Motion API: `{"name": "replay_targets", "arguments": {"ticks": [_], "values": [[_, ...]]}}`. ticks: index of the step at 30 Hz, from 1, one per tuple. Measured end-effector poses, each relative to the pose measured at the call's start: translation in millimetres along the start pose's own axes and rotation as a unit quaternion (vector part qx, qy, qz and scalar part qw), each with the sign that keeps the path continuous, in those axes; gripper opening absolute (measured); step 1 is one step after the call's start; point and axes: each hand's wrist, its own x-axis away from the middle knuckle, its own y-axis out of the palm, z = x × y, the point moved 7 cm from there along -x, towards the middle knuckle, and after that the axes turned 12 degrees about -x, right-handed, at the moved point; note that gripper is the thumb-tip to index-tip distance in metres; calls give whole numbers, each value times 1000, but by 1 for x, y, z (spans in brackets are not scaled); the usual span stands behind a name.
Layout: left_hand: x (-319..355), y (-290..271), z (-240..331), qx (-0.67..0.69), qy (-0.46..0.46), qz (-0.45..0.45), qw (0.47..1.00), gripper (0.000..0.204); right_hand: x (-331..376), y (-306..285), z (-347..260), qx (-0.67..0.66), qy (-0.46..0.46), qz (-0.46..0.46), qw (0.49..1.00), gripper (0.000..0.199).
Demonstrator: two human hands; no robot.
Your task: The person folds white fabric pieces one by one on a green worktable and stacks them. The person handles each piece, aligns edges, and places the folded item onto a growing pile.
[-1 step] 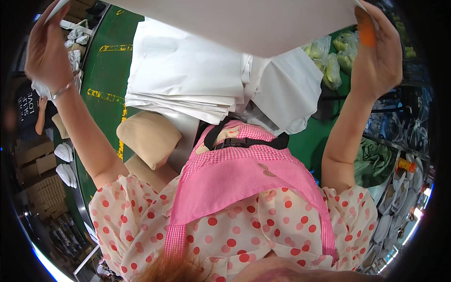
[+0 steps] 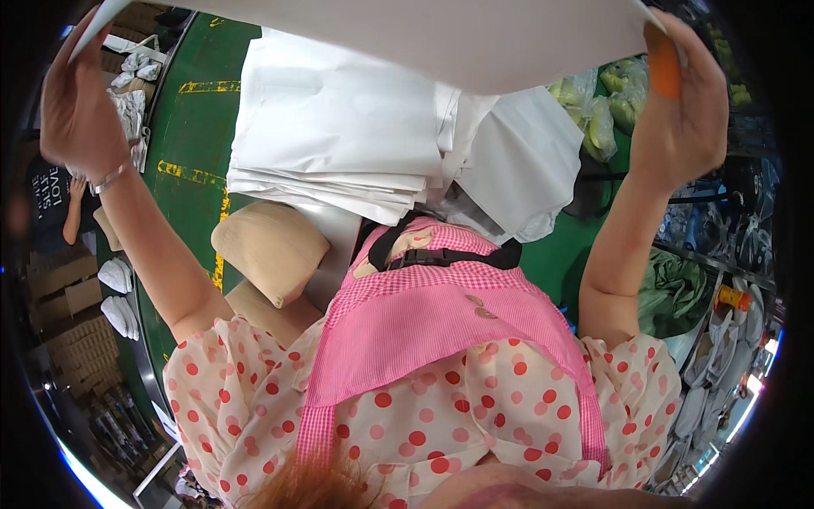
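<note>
Here I see the left hand (image 2: 78, 106) closed on the left edge of a large white sheet (image 2: 441, 38), raised high, and the right hand (image 2: 678, 110), an orange cover on its thumb, pinching the sheet's right edge. The sheet stretches between them across the top. Below it lies a stack of white folded sheets (image 2: 339, 144) on the table, a tan cushion (image 2: 271, 246) beside it, nearer me.
</note>
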Motion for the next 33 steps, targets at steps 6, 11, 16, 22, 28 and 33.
{"name": "replay_targets", "arguments": {"ticks": [6, 11, 16, 22, 28, 33], "values": [[51, -62, 3, -169, 114, -17, 979, 24, 36, 67, -51, -65, -23, -43, 997, 21], [147, -72, -51, -227, 6, -171, 959, 35, 108, 134, -65, -108, 29, -207, 972, 20], [247, -51, -85, -236, -125, -430, 862, 44, 199, 180, -56, -135, 119, -278, 944, 18], [262, -11, -78, -280, -124, -503, 808, 51, 261, 200, -47, -118, 176, -326, 921, 14], [306, 135, -63, -264, -87, -535, 798, 56, 281, 192, -47, -83, 227, -340, 909, 15], [366, 231, -33, -349, -74, -638, 682, 70, 308, 148, -26, -106, 304, -308, 895, 17]]}}
